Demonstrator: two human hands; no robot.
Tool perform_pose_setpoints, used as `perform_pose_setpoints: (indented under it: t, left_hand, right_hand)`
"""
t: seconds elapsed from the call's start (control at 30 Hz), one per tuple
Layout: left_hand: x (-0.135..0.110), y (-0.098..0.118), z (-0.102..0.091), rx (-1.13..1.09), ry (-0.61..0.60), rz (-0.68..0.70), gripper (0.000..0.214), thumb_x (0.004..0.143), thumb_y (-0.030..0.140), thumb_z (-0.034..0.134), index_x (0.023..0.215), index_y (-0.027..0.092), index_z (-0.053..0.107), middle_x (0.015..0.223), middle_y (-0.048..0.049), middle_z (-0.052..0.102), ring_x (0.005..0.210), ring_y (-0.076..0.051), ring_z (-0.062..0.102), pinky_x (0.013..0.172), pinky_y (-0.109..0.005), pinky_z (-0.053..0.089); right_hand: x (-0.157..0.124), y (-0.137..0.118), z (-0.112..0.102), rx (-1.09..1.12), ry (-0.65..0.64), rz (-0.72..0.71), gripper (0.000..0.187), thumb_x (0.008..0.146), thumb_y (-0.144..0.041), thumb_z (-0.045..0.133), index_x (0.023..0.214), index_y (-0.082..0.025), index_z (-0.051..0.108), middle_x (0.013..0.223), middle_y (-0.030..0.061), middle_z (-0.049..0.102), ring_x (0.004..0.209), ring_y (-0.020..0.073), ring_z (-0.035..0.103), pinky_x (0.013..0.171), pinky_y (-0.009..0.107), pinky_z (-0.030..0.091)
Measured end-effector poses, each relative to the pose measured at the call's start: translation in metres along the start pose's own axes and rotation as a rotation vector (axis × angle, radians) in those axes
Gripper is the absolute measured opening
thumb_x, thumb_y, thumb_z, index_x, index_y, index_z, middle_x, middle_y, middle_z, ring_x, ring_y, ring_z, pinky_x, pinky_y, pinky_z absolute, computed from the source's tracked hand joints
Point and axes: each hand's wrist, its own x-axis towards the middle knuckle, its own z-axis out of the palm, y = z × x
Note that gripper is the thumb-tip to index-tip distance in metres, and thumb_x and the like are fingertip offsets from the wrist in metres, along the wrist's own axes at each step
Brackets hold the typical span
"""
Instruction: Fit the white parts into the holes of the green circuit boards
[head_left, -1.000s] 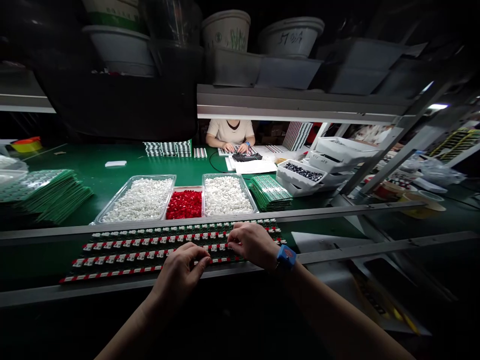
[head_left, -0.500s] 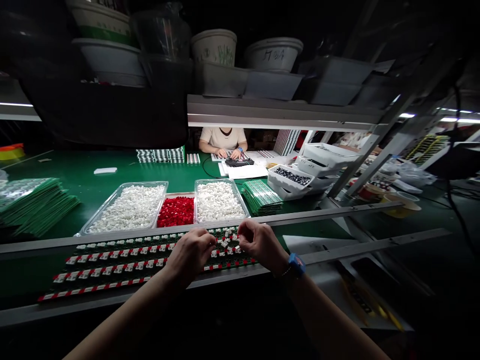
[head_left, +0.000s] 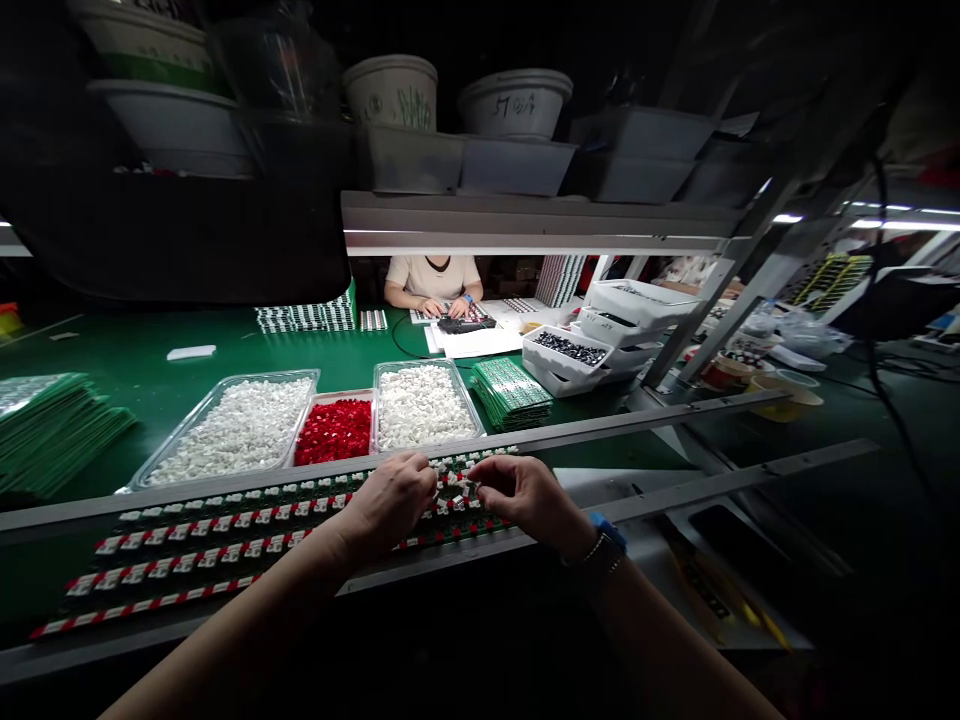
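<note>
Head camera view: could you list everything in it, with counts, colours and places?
Populated boards: several rows, green with red and white, beneath the hands
White parts: many, white, in two clear trays
Red parts: many, red, in one box between the trays
Board stacks: at least three, green, left edge, right of trays, far side
White bins: several, white, stacked right
Table: one, green, under the trays
Tubs: several, pale, on the shelf
Co-worker: one, cream top, across
Dim background: uncountable
Wristband: one, blue, right wrist
Left hand: one, bare, over the boards
Right hand: one, bare, beside it
</note>
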Motion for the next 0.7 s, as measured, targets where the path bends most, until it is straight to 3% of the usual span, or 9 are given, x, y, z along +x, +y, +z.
perform_pose_setpoints:
  t: [0.13, 0.3, 0.4, 0.5, 0.7]
  left_hand:
    - [-0.005, -0.004, -0.002, -0.104, 0.058, -0.014, 0.016, 0.083, 0.012, 0.048, 0.076, 0.016, 0.061, 0.083, -0.0074, 0.063, 0.078, -0.019, 0.059, 0.072, -0.029, 0.046]
    - [-0.020, -0.007, -0.012, -0.375, 0.158, -0.219, 0.012, 0.081, 0.018, 0.050, 0.076, 0.015, 0.061, 0.068, -0.0008, 0.062, 0.063, -0.014, 0.056, 0.061, -0.024, 0.043]
    - [-0.034, -0.010, -0.017, -0.537, 0.230, -0.341, 0.018, 0.080, 0.025, 0.053, 0.086, 0.013, 0.066, 0.062, 0.0015, 0.061, 0.056, -0.012, 0.053, 0.055, -0.023, 0.042]
    - [-0.052, -0.014, -0.017, -0.781, 0.290, -0.450, 0.028, 0.078, 0.033, 0.059, 0.095, 0.012, 0.070, 0.068, -0.0017, 0.067, 0.059, -0.013, 0.057, 0.056, -0.024, 0.045]
    - [-0.090, -0.015, -0.016, -1.216, 0.304, -0.585, 0.034, 0.070, 0.040, 0.071, 0.090, 0.012, 0.073, 0.066, -0.0056, 0.070, 0.060, -0.016, 0.062, 0.057, -0.026, 0.049]
  right_hand:
    - [0.004, 0.000, 0.005, -0.131, 0.009, -0.082, 0.018, 0.079, -0.028, 0.058, 0.084, -0.014, 0.069, 0.076, 0.0035, 0.068, 0.066, 0.0130, 0.059, 0.061, 0.022, 0.045]
    - [0.015, -0.008, 0.017, -0.302, 0.002, -0.173, 0.016, 0.084, -0.023, 0.056, 0.086, -0.016, 0.069, 0.073, 0.0018, 0.067, 0.066, 0.0123, 0.058, 0.065, 0.022, 0.043]
    - [0.027, -0.014, 0.029, -0.357, -0.008, -0.232, 0.013, 0.083, -0.021, 0.059, 0.085, -0.016, 0.070, 0.079, 0.0032, 0.068, 0.071, 0.0131, 0.059, 0.069, 0.022, 0.042]
    - [0.039, -0.018, 0.042, -0.420, -0.044, -0.251, 0.009, 0.081, -0.020, 0.061, 0.080, -0.015, 0.069, 0.076, 0.0025, 0.066, 0.070, 0.0124, 0.058, 0.066, 0.021, 0.041]
    - [0.056, -0.020, 0.060, -0.614, -0.121, -0.251, 0.012, 0.085, -0.020, 0.058, 0.084, -0.016, 0.070, 0.085, 0.0035, 0.065, 0.073, 0.0120, 0.058, 0.069, 0.021, 0.040]
